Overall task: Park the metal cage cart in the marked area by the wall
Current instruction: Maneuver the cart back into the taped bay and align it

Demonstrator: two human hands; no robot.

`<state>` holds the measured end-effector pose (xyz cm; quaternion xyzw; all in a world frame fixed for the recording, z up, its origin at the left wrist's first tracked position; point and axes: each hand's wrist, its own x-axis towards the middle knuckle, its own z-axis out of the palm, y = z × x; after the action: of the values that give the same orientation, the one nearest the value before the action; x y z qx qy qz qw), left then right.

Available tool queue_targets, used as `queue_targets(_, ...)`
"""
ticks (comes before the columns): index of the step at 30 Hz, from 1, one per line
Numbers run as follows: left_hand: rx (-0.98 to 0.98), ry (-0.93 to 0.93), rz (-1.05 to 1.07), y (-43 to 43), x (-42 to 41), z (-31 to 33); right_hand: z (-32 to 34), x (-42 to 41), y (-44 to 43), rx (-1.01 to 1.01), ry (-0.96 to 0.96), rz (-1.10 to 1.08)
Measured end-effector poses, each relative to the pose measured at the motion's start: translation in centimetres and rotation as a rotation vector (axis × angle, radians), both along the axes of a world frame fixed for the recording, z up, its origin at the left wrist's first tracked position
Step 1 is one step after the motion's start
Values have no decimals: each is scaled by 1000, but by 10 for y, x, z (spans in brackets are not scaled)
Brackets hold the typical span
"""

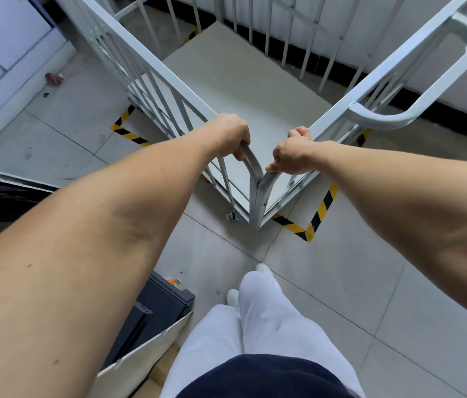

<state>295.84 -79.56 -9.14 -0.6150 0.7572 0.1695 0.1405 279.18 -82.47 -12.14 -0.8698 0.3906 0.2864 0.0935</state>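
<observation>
The metal cage cart (146,67) is light grey with barred sides and a flat pale deck; its near corner points at me. It stands over a floor area outlined in yellow-and-black striped tape (320,214), with tape corners showing at the left, the near right and far back. The white wall with a black skirting (416,107) runs just behind it. My left hand (233,133) grips the top rail of the cart's left side near the corner. My right hand (294,152) grips the top rail of the right side, close to the left hand.
A curved handle bar (453,73) sticks out from the cart's right side. A crushed can (53,79) lies on the tiled floor at the left, by a pale panel. A dark box and a white board (152,337) stand at my left foot.
</observation>
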Motion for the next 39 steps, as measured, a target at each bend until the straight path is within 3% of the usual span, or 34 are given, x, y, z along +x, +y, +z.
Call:
queue_targets(30,122,-125,-127,-28,-4,12,2,1,-9,75,38,37)
queue_targets(39,89,-51,0,-9,-6,7,5,1,-5,21,46,60)
